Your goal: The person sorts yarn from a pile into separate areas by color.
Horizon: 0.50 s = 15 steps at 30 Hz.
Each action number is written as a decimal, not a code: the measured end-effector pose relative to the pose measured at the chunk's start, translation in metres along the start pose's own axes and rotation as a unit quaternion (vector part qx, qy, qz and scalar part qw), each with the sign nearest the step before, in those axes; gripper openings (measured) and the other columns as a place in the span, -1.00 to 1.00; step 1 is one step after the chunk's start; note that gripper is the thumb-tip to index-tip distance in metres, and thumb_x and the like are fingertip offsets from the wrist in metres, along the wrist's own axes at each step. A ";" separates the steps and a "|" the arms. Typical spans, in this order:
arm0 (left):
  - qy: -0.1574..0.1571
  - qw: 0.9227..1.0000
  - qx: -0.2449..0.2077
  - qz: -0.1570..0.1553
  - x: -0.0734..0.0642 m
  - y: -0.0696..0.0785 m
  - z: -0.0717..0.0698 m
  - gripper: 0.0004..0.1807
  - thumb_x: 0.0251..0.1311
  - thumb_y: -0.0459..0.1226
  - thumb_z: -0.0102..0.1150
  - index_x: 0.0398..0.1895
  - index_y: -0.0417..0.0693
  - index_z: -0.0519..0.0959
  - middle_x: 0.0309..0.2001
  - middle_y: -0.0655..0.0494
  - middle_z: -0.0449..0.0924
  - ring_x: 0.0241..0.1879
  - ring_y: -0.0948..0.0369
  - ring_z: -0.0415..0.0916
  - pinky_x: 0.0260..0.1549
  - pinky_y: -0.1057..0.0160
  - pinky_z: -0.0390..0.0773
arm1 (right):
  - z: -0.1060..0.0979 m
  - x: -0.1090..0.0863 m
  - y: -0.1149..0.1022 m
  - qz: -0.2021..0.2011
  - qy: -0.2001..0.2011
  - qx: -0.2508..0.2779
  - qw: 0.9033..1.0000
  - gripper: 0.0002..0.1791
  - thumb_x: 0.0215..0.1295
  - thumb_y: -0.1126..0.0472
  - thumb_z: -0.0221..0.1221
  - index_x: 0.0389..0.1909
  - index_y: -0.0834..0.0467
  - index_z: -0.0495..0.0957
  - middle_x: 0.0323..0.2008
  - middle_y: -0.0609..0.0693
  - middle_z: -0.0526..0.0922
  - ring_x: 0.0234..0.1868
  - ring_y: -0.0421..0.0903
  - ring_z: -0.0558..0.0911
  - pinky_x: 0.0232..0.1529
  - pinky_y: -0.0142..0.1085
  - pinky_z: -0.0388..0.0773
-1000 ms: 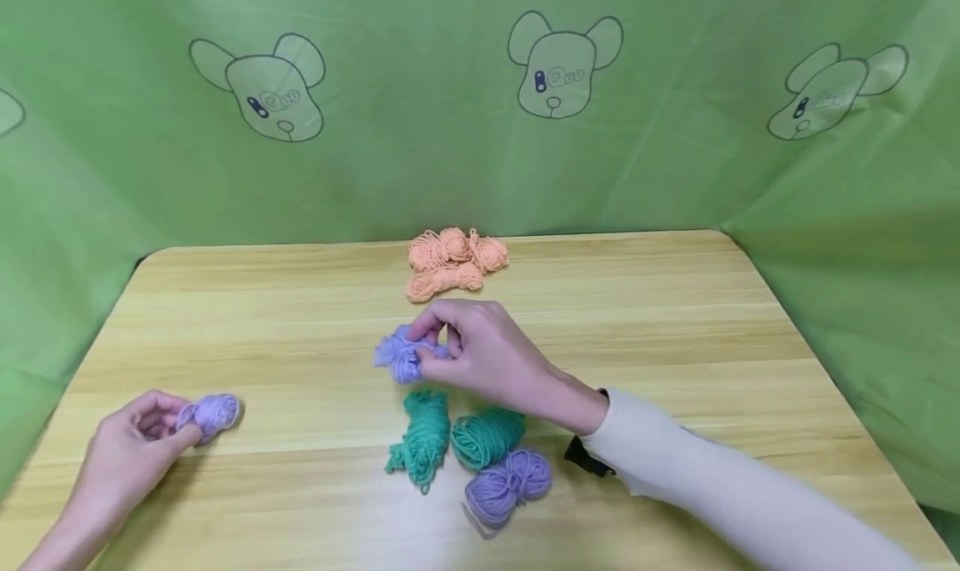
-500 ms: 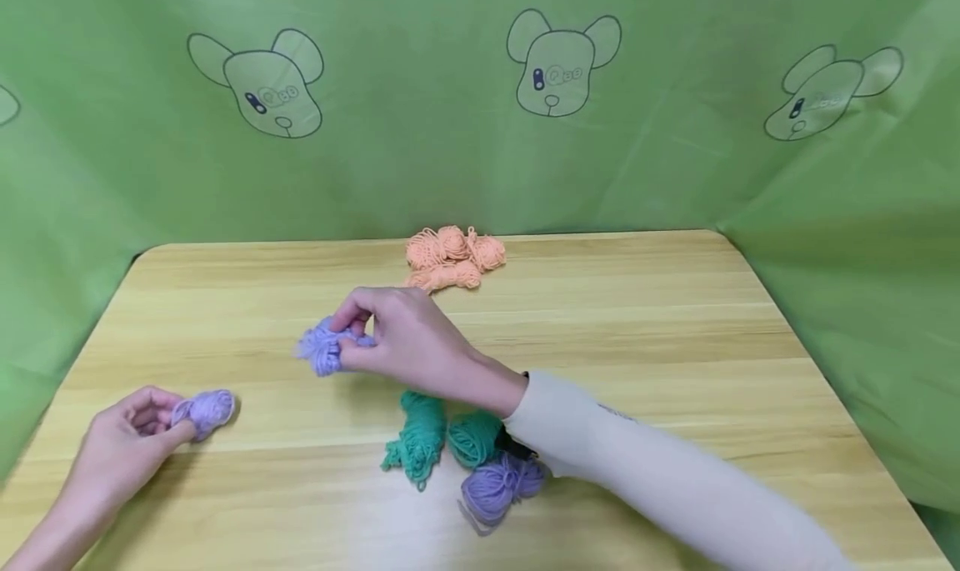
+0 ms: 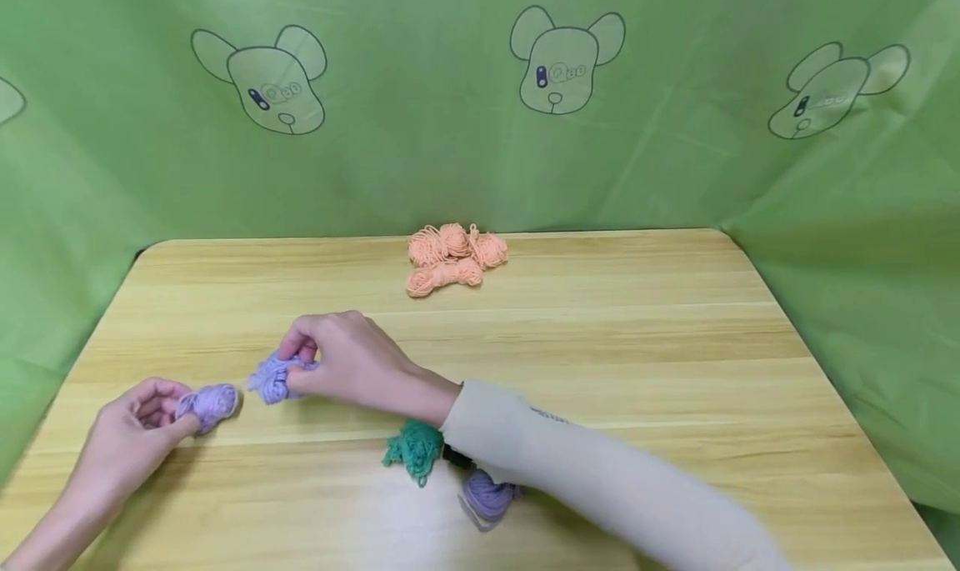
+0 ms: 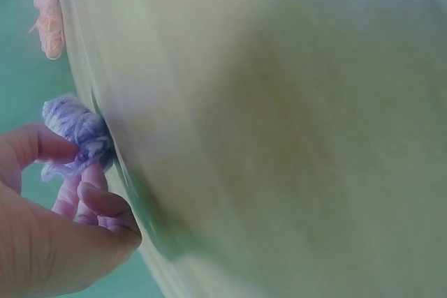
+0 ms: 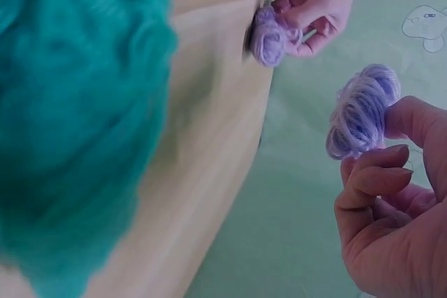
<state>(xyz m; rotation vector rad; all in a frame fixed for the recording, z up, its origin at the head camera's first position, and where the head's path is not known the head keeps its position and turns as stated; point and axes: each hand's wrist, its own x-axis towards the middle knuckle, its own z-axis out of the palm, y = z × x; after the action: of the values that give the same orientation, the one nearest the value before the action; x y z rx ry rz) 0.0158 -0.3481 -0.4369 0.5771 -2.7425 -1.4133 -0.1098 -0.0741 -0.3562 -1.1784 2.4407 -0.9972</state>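
Note:
On the left of the table my left hand (image 3: 131, 442) pinches a small purple yarn bundle (image 3: 213, 405) between thumb and fingers. A second purple yarn bundle (image 3: 273, 378) is pinched by my right hand (image 3: 348, 363), held a short gap to the right of the first. In the right wrist view this bundle (image 5: 364, 112) shows its looped strands at the fingertips. A green yarn bundle (image 3: 416, 449) and a third purple yarn bundle (image 3: 489, 496) lie below my right forearm, the purple one partly hidden by the sleeve. The left wrist view also shows the left hand's bundle (image 4: 80, 130).
Several peach yarn bundles (image 3: 450, 258) lie together at the table's far edge. A green cloth (image 3: 420, 137) with mouse-like outlines hangs behind and beside the wooden table (image 3: 637, 329). Green yarn (image 5: 77, 116) fills the left of the right wrist view, close and blurred.
My right hand has carried its purple yarn bundle leftward, close to the left hand's bundle. The sleeve now hides the second green bundle. My left hand has hardly moved.

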 end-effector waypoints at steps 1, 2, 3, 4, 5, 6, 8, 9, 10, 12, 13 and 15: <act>0.000 1.000 0.001 0.001 0.000 0.000 0.000 -0.64 0.24 -0.45 0.47 0.04 -0.35 0.57 -0.29 0.17 0.64 -0.36 0.32 0.52 -0.41 0.39 0.59 | 0.003 0.002 -0.001 0.005 0.000 0.007 1.000 -0.79 0.29 0.25 0.48 -0.08 0.08 0.76 -0.38 -0.32 0.63 -0.41 -0.40 0.54 -0.32 -0.58 0.48; 0.000 1.000 0.000 0.001 0.000 0.000 0.000 -0.64 0.24 -0.45 0.47 0.04 -0.35 0.57 -0.29 0.17 0.63 -0.36 0.32 0.52 -0.41 0.39 0.59 | 0.006 0.004 -0.001 0.012 0.001 0.014 1.000 -0.79 0.29 0.25 0.48 -0.08 0.08 0.76 -0.38 -0.32 0.62 -0.42 -0.40 0.54 -0.32 -0.59 0.48; 0.001 1.000 -0.001 0.001 -0.001 0.000 -0.001 -0.64 0.24 -0.46 0.47 0.04 -0.35 0.57 -0.29 0.16 0.63 -0.35 0.32 0.52 -0.41 0.39 0.59 | 0.010 0.006 -0.002 0.021 0.002 0.020 1.000 -0.79 0.29 0.25 0.48 -0.08 0.07 0.75 -0.39 -0.33 0.62 -0.43 -0.40 0.53 -0.33 -0.58 0.48; 0.000 1.000 -0.002 0.001 -0.001 -0.001 -0.001 -0.64 0.23 -0.46 0.47 0.04 -0.35 0.57 -0.28 0.16 0.63 -0.35 0.32 0.53 -0.40 0.39 0.59 | 0.013 0.008 -0.002 0.030 0.003 0.026 0.999 -0.79 0.29 0.25 0.48 -0.08 0.07 0.75 -0.39 -0.33 0.61 -0.43 -0.40 0.53 -0.33 -0.58 0.48; 0.001 1.000 -0.003 0.002 -0.001 -0.001 -0.001 -0.64 0.23 -0.46 0.47 0.04 -0.36 0.57 -0.28 0.15 0.63 -0.35 0.32 0.53 -0.40 0.39 0.59 | 0.016 0.010 -0.002 0.041 0.004 0.032 0.999 -0.79 0.29 0.25 0.49 -0.08 0.06 0.75 -0.40 -0.33 0.61 -0.44 -0.40 0.53 -0.34 -0.57 0.49; 0.001 1.000 -0.004 0.002 -0.001 -0.002 -0.001 -0.64 0.24 -0.46 0.47 0.04 -0.36 0.57 -0.28 0.15 0.63 -0.35 0.32 0.53 -0.40 0.39 0.59 | 0.019 0.011 -0.003 0.051 0.004 0.036 0.998 -0.79 0.30 0.24 0.50 -0.08 0.06 0.75 -0.40 -0.32 0.61 -0.44 -0.39 0.52 -0.36 -0.56 0.49; 0.001 1.000 -0.007 0.002 -0.001 -0.002 -0.001 -0.64 0.24 -0.45 0.47 0.04 -0.36 0.57 -0.27 0.15 0.63 -0.34 0.32 0.53 -0.39 0.40 0.60 | 0.024 0.013 -0.003 0.069 0.002 0.036 0.997 -0.79 0.30 0.23 0.51 -0.08 0.05 0.75 -0.41 -0.32 0.60 -0.45 -0.38 0.52 -0.38 -0.55 0.49; 0.000 1.000 -0.008 0.003 -0.001 -0.002 -0.001 -0.64 0.25 -0.45 0.47 0.04 -0.36 0.57 -0.27 0.14 0.62 -0.34 0.32 0.53 -0.38 0.40 0.60 | 0.026 0.014 -0.002 0.077 -0.001 0.035 0.996 -0.79 0.31 0.22 0.51 -0.08 0.04 0.75 -0.42 -0.32 0.60 -0.46 -0.38 0.52 -0.39 -0.54 0.49; 0.000 1.000 -0.008 0.003 -0.001 -0.002 -0.001 -0.64 0.25 -0.45 0.47 0.05 -0.36 0.57 -0.27 0.14 0.62 -0.34 0.32 0.53 -0.38 0.40 0.60 | 0.028 0.015 -0.002 0.082 -0.003 0.031 0.996 -0.79 0.31 0.22 0.52 -0.08 0.04 0.75 -0.42 -0.32 0.60 -0.46 -0.38 0.52 -0.39 -0.54 0.49; 0.000 1.000 -0.009 0.004 -0.001 -0.002 -0.001 -0.64 0.26 -0.44 0.47 0.05 -0.37 0.57 -0.26 0.13 0.62 -0.33 0.32 0.53 -0.37 0.41 0.60 | 0.031 0.017 -0.002 0.091 -0.006 0.024 0.996 -0.80 0.33 0.21 0.51 -0.08 0.03 0.75 -0.43 -0.31 0.59 -0.47 -0.38 0.51 -0.41 -0.54 0.49; 0.000 1.000 -0.008 0.006 -0.001 -0.002 -0.002 -0.64 0.26 -0.44 0.47 0.06 -0.37 0.57 -0.26 0.12 0.62 -0.33 0.32 0.53 -0.37 0.41 0.60 | 0.033 0.018 -0.002 0.094 -0.008 0.023 0.995 -0.80 0.33 0.21 0.50 -0.07 0.03 0.75 -0.43 -0.31 0.59 -0.47 -0.38 0.51 -0.41 -0.53 0.48; 0.002 1.000 -0.006 0.010 -0.002 -0.002 -0.002 -0.63 0.27 -0.44 0.47 0.07 -0.38 0.58 -0.26 0.12 0.62 -0.34 0.32 0.52 -0.38 0.41 0.59 | 0.037 0.020 -0.003 0.099 -0.012 0.016 0.995 -0.80 0.35 0.21 0.49 -0.06 0.02 0.75 -0.43 -0.31 0.59 -0.47 -0.39 0.50 -0.40 -0.54 0.47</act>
<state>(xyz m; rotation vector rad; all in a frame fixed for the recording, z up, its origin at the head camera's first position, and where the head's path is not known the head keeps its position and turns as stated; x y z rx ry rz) 0.0182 -0.3501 -0.4370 0.5497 -2.7273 -1.4225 -0.1026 -0.1085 -0.3796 -0.9101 2.4548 -0.9544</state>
